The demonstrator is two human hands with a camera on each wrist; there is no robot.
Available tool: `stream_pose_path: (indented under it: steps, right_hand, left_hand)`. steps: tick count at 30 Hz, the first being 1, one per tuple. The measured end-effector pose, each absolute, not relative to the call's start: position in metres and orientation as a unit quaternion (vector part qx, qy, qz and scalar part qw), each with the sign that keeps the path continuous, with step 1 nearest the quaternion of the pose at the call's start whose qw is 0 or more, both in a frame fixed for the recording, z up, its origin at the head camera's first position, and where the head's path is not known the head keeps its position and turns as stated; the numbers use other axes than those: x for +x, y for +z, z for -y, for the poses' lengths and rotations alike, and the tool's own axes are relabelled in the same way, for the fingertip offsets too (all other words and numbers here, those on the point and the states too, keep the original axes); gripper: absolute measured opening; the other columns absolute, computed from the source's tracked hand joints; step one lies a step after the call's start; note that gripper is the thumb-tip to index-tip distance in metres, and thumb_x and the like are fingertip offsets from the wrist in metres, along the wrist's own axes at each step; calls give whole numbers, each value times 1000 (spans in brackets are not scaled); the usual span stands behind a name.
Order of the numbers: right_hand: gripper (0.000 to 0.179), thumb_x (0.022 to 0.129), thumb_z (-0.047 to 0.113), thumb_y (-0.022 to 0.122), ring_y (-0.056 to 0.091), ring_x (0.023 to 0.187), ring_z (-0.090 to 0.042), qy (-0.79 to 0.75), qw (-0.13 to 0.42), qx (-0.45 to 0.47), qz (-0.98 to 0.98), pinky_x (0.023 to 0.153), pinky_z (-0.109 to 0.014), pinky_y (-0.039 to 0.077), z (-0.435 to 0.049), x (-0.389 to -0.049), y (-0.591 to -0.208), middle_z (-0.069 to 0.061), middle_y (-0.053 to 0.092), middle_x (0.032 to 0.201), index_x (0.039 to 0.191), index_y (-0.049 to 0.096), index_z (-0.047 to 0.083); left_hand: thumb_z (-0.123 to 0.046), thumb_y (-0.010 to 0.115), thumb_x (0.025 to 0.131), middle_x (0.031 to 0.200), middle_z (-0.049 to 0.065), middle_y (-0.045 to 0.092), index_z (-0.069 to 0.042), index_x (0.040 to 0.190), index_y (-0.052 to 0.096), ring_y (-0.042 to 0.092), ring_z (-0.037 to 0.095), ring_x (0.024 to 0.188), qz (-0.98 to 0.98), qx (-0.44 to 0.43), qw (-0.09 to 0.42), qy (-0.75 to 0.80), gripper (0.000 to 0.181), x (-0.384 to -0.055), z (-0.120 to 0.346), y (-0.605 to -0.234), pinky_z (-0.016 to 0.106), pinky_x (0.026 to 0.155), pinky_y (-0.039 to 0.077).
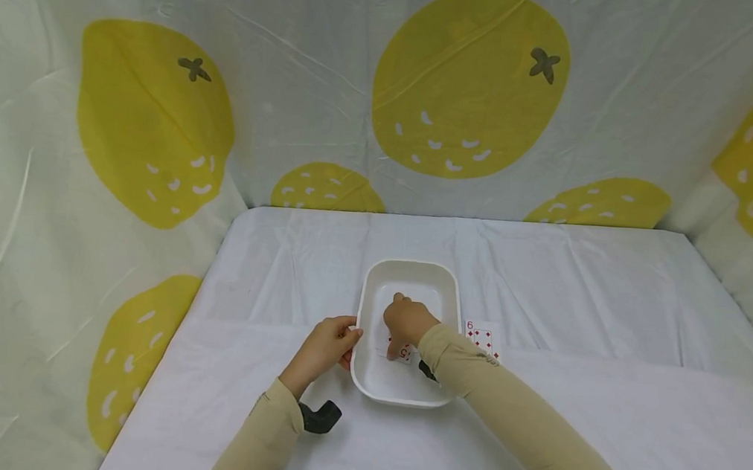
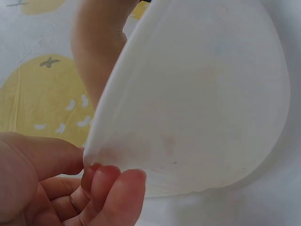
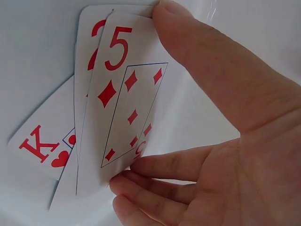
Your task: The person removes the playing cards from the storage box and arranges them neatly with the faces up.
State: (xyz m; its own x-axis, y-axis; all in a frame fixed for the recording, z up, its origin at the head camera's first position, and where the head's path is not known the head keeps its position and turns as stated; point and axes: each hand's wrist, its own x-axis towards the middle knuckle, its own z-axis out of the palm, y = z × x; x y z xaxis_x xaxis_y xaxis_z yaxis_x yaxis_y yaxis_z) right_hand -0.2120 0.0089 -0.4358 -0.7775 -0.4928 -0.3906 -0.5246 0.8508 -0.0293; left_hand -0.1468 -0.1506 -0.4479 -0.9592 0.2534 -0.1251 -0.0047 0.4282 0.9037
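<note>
My left hand pinches the left rim of a white plastic basin, thumb at the lip and fingers against the outer wall. Reaching inside the basin, my right hand holds a five of diamonds by its ends, thumb at one end and fingertips at the other. The card bows slightly in the right wrist view. Beneath it, partly covered, lie a red two and a king of hearts on the basin floor.
A diamond playing card lies on the white cloth just right of the basin, partly behind my right forearm. A lemon-print curtain stands behind and beside the table.
</note>
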Motion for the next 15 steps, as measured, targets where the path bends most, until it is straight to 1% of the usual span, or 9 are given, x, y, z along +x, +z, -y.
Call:
stream_pose_path:
  steps: [5,9,15]
  right_hand:
    - [40,57,38,83,45,73,-18,40,198,-268,-942,63,-32,47,-8,-213,-439,-9,42,85,71,59,10]
    - [42,56,39,82,46,73,-19,45,189,-270,-943,65,-34,47,-7,-213,-438,-8,43,84,72,57,10]
    - [42,58,34,79,45,73,-18,41,164,-291,-942,64,-32,46,-9,-214,-421,-7,44,83,80,54,8]
  left_hand:
    - [-9,52,91,66,16,56,7,112,55,55,15,46,-841,72,121,522,27,-147,151,-448,30,46,51]
    - [-9,52,91,67,17,56,7,113,55,55,15,47,-840,71,122,523,27,-147,151,-448,29,46,51]
    - [-9,52,91,67,17,56,7,114,55,55,15,47,-839,71,124,526,28,-146,151,-447,30,46,51]
